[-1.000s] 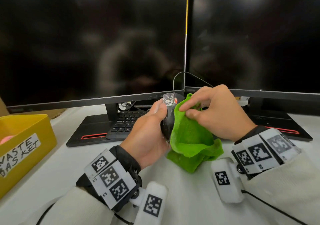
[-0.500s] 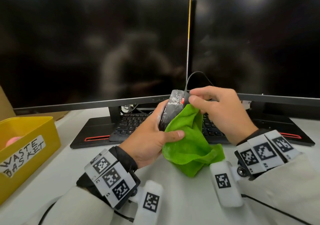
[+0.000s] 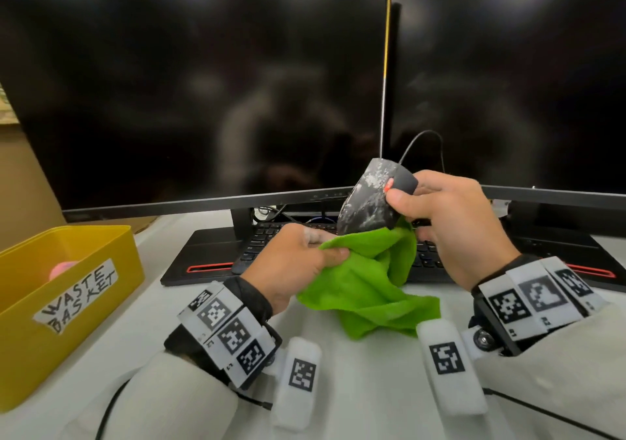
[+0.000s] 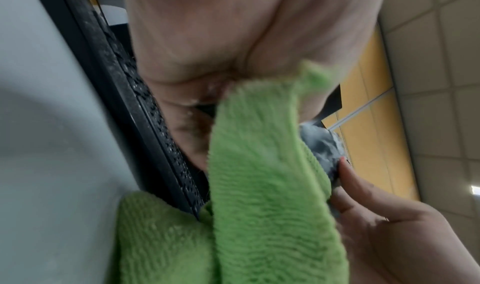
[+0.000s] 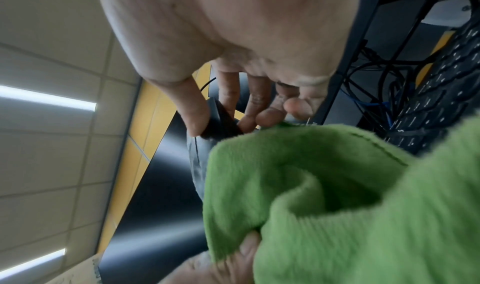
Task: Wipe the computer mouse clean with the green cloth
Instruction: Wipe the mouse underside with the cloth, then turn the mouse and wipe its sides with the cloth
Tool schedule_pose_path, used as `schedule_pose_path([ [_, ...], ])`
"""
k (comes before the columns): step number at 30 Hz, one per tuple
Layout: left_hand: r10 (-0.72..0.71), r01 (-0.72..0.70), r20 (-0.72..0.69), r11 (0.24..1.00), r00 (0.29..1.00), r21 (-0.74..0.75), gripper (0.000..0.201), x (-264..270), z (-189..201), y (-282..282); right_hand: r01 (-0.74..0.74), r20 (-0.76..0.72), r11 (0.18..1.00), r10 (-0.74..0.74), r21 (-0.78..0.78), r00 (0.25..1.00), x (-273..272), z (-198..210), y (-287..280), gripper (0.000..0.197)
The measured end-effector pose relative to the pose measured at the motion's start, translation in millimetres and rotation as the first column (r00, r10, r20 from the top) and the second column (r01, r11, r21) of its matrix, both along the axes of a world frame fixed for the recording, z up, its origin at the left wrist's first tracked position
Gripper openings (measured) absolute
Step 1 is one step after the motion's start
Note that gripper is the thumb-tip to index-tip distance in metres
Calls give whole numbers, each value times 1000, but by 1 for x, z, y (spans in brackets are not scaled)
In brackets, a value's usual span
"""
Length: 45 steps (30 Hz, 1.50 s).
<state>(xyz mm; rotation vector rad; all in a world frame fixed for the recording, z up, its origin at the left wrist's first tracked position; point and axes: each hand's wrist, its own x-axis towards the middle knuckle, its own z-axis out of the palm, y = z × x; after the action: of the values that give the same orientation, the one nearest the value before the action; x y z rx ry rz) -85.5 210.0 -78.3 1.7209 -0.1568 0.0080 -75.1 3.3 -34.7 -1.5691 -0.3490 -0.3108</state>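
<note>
Right hand (image 3: pixel 450 226) pinches smeared mouse (image 3: pixel 371 199); left hand (image 3: pixel 291 263) grips green cloth (image 3: pixel 369 280), fingers apparently curled

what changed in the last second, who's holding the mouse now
The dusty black computer mouse passed from the left hand to the right hand, which now grips it raised and tilted by its front end. The fuzzy green cloth went the other way: the left hand now pinches it below the mouse. The yellow waste basket and black keyboard stayed put.
</note>
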Motion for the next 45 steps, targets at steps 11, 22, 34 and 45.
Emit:
schedule_pose_path([
  [11, 167, -117, 112, 926, 980, -359, 22, -5, 25, 22, -86, -160, 975, 54, -206, 986, 2, 4, 46, 30],
  [22, 88, -21, 273, 970, 958, -242, 54, 0, 9, 15, -242, -207, 954, 203, -180, 957, -4, -2, 43, 22],
  [34, 108, -21, 317, 964, 942, -266, 20, 4, 10, 18, -299, -185, 915, 255, -271, 949, -4, -3, 34, 10],
  [45, 272, -156, 375, 938, 886, -311, 28, 1, 19, 27, -271, -143, 916, 239, -297, 961, -5, 2, 19, 13],
])
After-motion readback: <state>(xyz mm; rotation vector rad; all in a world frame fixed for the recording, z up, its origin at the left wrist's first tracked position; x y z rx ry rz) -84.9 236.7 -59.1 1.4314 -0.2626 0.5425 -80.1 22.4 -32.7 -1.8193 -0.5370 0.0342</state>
